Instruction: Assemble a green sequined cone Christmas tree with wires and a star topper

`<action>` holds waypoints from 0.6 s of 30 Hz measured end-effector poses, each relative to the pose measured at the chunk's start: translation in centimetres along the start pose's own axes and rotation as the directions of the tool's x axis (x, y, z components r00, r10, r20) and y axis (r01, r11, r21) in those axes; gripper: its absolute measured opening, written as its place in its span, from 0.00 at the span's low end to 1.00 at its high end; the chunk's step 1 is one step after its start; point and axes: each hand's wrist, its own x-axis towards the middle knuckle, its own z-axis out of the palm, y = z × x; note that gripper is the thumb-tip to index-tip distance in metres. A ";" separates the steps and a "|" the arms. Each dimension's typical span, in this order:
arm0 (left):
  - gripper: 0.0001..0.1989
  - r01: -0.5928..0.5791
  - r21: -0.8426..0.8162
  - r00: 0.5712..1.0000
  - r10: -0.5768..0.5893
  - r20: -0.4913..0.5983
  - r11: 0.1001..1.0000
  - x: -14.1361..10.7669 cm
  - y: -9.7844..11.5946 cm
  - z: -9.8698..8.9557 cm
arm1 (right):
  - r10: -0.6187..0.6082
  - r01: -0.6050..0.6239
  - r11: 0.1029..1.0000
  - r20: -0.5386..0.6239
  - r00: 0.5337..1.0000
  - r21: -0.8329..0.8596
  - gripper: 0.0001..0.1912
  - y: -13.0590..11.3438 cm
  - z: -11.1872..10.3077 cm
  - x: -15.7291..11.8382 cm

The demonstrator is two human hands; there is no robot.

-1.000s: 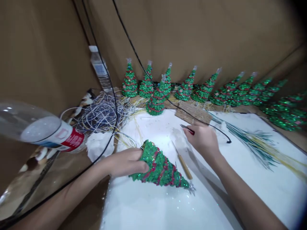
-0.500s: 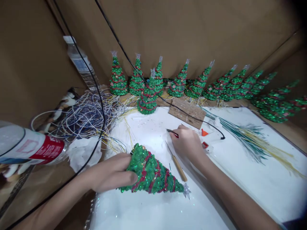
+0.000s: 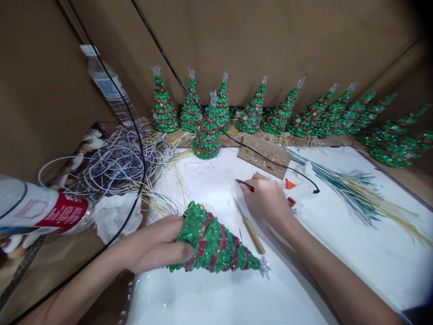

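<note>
has at far left a large plastic bottle (image 3: 43, 205) with a red and white label, lying on its side and cut off by the edge of view. farther back, a smaller clear bottle (image 3: 110, 88), capped and leaning. next, crumpled white paper (image 3: 115, 216) just below a tangle of wires (image 3: 125, 158), white, blue and yellow, with a black cable (image 3: 144, 167) passing in front.

with the left hand (image 3: 158, 246), grips a green tree (image 3: 216, 246) by its wide base, thumb pressed on the near side, other fingers mostly hidden. holds the tree sideways over a white work surface (image 3: 203, 298), star tip aimed right; cannot tell contact with the surface. behind it, one standing tree (image 3: 207, 137) in front of a row of similar trees (image 3: 252, 115) reaching far right.

just right of the held tree, a wooden-handled awl (image 3: 253, 235), lying flat. with the right hand (image 3: 267, 201), closes fingers on a small tool (image 3: 244, 184), dark-tipped and red-bodied, mostly covered. beyond that, a strip of cardboard (image 3: 262, 158), an orange piece (image 3: 289, 183), then a bundle of green and yellow wires (image 3: 348, 189) spread rightward.
</note>
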 end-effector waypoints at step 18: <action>0.12 0.023 -0.049 0.999 -0.025 -0.048 0.999 -0.6 -1.1 0.3 | -0.145 0.237 0.916 -0.287 0.947 0.322 0.09 -2.2 -6.0 -8.7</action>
